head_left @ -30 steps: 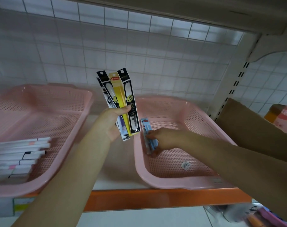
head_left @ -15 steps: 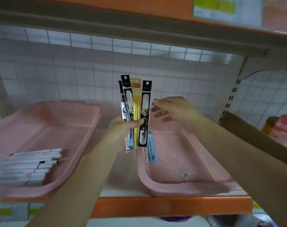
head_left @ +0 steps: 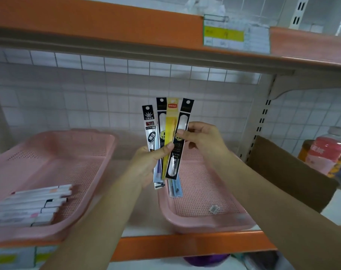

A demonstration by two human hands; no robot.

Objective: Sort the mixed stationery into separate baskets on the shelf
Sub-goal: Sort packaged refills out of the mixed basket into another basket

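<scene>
My left hand (head_left: 146, 164) grips 4 refill packs (head_left: 162, 133) in a fan, near the 9 o'clock rim of the right pink basket (head_left: 204, 225). My right hand (head_left: 202, 139) pinches the black pack (head_left: 183, 121) on the fan's 3 o'clock side. If I pull it fast, the yellow pack (head_left: 170, 123) beside it may slide out and fall. The long axes stand upright, with tops toward 12 to 1 o'clock.

Single head-worn wide-angle view, close in, facing the shelf (head_left: 185, 244) straight on, tilted slightly down. Its front edge sits at 6 o'clock, the upper shelf (head_left: 107, 22) at 12. Left hand (head_left: 146, 164), right hand (head_left: 204, 139) and packets (head_left: 170, 121) are centred.
</scene>
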